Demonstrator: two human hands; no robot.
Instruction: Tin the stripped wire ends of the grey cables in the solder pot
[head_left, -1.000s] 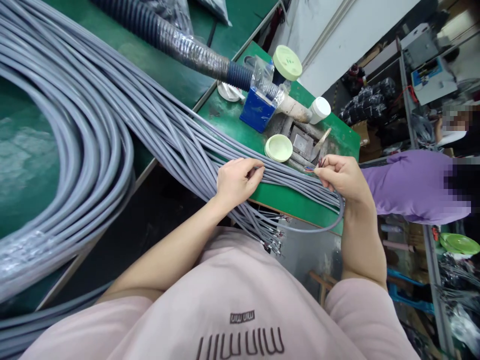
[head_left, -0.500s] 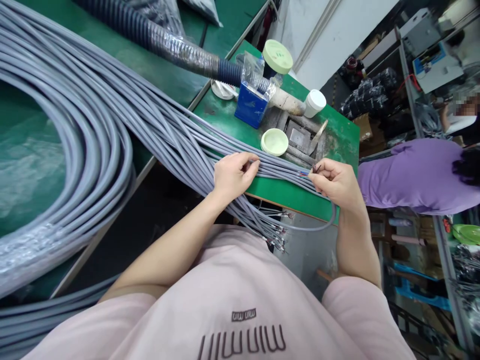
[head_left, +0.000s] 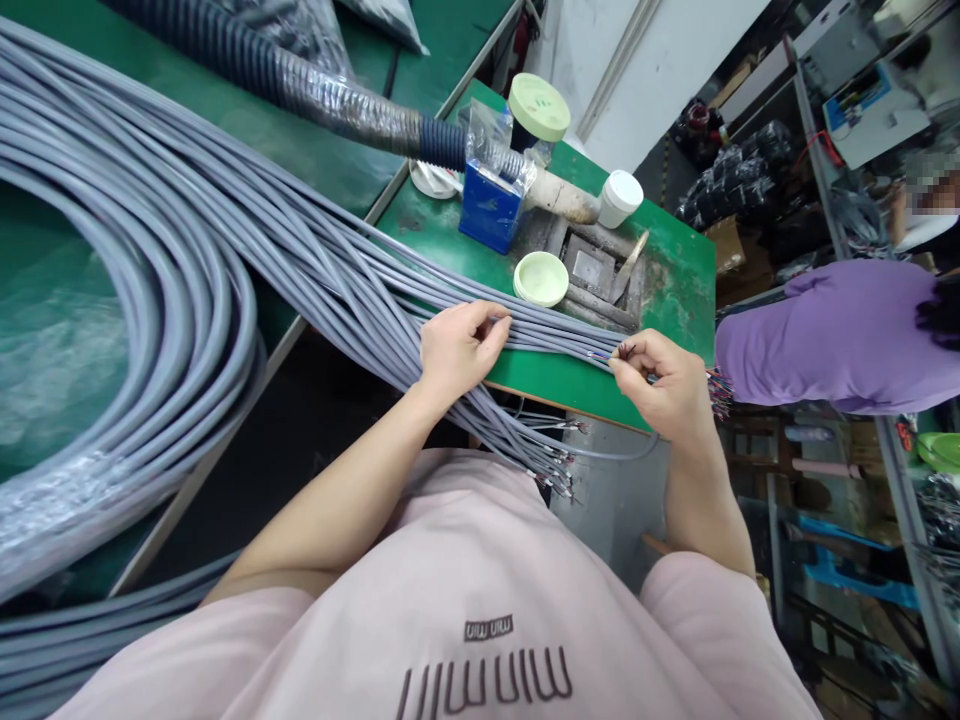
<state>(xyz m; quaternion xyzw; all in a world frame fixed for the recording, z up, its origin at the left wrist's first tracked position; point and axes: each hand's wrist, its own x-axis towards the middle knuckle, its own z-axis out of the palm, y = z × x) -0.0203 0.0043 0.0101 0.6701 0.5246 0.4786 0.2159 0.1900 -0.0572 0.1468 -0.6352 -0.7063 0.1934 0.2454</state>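
A thick bundle of grey cables (head_left: pixel 345 270) runs from the left across to the green bench. Over its middle, my left hand (head_left: pixel 461 350) is closed, thumb and forefinger curled together on grey cable; the exact strands under the palm are hidden. Farther right, my right hand (head_left: pixel 664 385) pinches the stripped end of a grey cable, whose thin coloured wires (head_left: pixel 600 356) show at the fingertips. Below the bench edge hang several cable ends (head_left: pixel 555 465) with bared wires. More coloured wire ends (head_left: pixel 720 392) stick out beyond my right wrist.
Behind the cables stand a pale green tub (head_left: pixel 541 280), a white pot (head_left: pixel 621 198), a blue box (head_left: pixel 491 205) and a lidded jar (head_left: pixel 538 105). A flat blade (head_left: pixel 631 265) leans at a square metal fixture. A duct hose (head_left: pixel 337 90) crosses above. Someone in purple (head_left: pixel 832 335) is at right.
My right hand has shifted slightly down with the wire end. Coloured wire ends now show beyond my right wrist. My left hand stays on the bundle; the view has moved a little.
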